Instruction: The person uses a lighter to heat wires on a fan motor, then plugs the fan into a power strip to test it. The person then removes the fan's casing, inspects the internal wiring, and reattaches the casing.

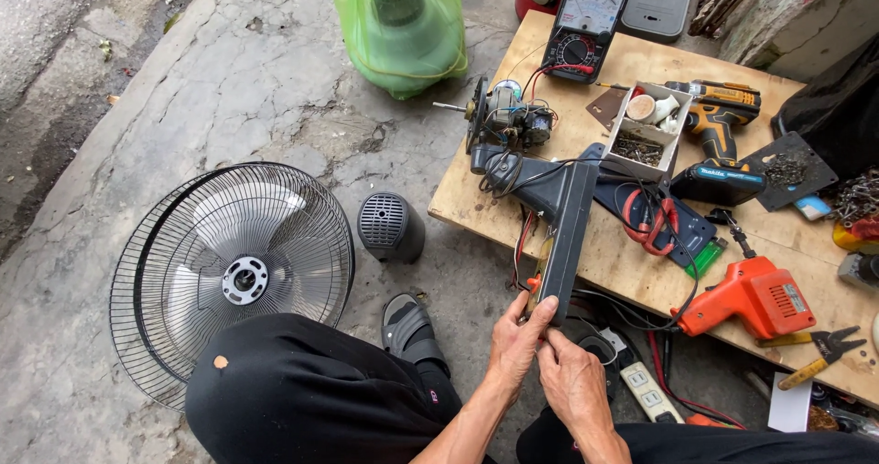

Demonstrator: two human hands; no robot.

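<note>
Head view, looking straight down, and both hands are on the near end of a long dark fan housing (560,235) that hangs over the front edge of the wooden worktop (632,281). The left hand (515,343) has its fingers curled round the housing's lower left side, thumb laid up along its edge, a firm grip. The right hand (569,380) sits just beside it, touching it, fingertips pinched in against the bottom end of the housing; whether they hold some small part there cannot be told. Red and black wires trail out of the housing's left side. At its far end, near the worktop's left back corner, sits the bare fan motor (502,120), shaft pointing left past the edge. Behind that, at the back edge, a black multimeter (583,26) with red lead. Mid-worktop, a white tray of screws (643,134), with a cordless drill (719,139) just right of it. Toward the front right, an orange soldering gun (755,297), and pliers (824,352) close to the front edge. Off the worktop, on the cracked concrete to the left, a wire fan guard (233,276) lies flat, a dark motor cover (389,228) stands near it, and a green bag (401,26) sits further back.
</note>
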